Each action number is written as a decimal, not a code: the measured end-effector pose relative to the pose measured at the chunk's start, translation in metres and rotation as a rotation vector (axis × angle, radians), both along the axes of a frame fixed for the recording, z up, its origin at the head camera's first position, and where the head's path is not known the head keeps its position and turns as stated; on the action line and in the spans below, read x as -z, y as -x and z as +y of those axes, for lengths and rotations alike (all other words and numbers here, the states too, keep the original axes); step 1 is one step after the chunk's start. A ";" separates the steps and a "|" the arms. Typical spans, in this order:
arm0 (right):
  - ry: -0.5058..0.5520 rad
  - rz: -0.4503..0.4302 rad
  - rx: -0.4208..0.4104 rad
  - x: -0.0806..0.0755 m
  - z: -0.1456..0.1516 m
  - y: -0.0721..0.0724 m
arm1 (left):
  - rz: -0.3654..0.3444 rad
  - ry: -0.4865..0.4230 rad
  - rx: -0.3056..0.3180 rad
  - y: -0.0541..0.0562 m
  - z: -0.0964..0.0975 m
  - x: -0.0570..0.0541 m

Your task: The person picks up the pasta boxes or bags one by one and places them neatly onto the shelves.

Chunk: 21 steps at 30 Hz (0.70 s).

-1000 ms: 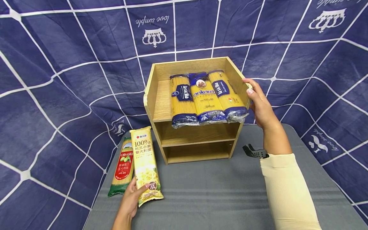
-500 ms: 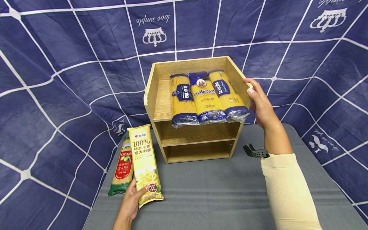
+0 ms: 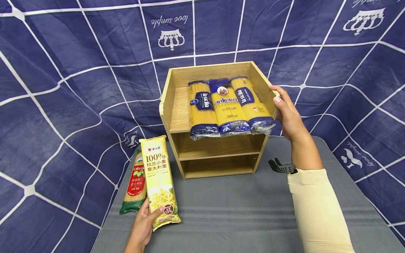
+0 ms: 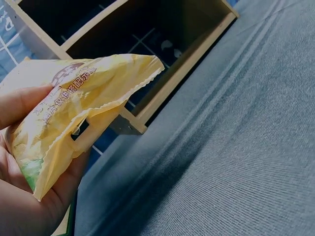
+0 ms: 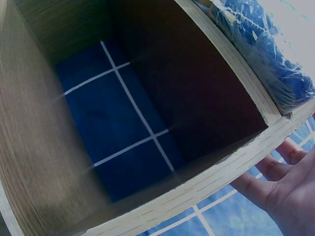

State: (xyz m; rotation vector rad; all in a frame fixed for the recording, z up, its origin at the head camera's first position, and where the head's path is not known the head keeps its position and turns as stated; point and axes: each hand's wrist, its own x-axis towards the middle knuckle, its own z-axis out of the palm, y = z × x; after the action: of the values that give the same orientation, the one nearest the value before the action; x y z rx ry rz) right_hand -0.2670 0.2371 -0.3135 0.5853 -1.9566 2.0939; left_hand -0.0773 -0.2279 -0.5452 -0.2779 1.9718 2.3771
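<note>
My left hand (image 3: 143, 223) grips the lower end of a yellow pasta packet (image 3: 159, 175), thumb on its printed front. In the left wrist view the packet's crimped end (image 4: 98, 113) shows above the grey cloth. Part of a green-and-red spaghetti packet (image 3: 134, 186) lies hidden behind it. With my right hand (image 3: 288, 114) I hold the right side wall of a small wooden shelf (image 3: 218, 153), thumb at the edge; in the right wrist view several fingers (image 5: 253, 187) lie along its outside. Three spaghetti packs, one marked ankara (image 3: 229, 109), lie side by side on the top level.
Two lower compartments (image 3: 218, 168) of the shelf face forward. Grey cloth (image 3: 227, 211) covers the surface in front. Blue checked fabric (image 3: 215, 31) hangs behind and at both sides. A black wrist mount (image 3: 281, 167) is on my right wrist.
The yellow packet's top has shifted slightly left and its bottom end slightly lower, covering a little more of the green-and-red packet. My right hand keeps its hold on the shelf.
</note>
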 end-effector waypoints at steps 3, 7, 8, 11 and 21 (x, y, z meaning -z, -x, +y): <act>-0.001 -0.001 -0.001 0.000 0.000 0.000 | 0.006 -0.004 0.005 -0.003 0.001 -0.002; 0.000 -0.001 -0.001 0.000 -0.001 0.000 | -0.002 0.013 -0.002 -0.007 0.001 -0.003; 0.000 -0.001 -0.001 0.000 -0.001 0.000 | -0.005 0.018 -0.004 -0.008 0.001 -0.003; -0.001 -0.004 0.000 0.000 -0.001 0.000 | -0.003 0.025 -0.005 -0.011 0.001 -0.002; -0.006 -0.015 0.008 0.000 0.000 -0.001 | 0.061 -0.016 0.013 -0.016 0.000 -0.001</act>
State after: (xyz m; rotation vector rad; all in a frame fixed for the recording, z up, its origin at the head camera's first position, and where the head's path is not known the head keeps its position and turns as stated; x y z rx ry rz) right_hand -0.2660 0.2370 -0.3130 0.5637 -1.9706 2.0936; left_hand -0.0614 -0.2274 -0.5438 -0.1934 1.9727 2.4202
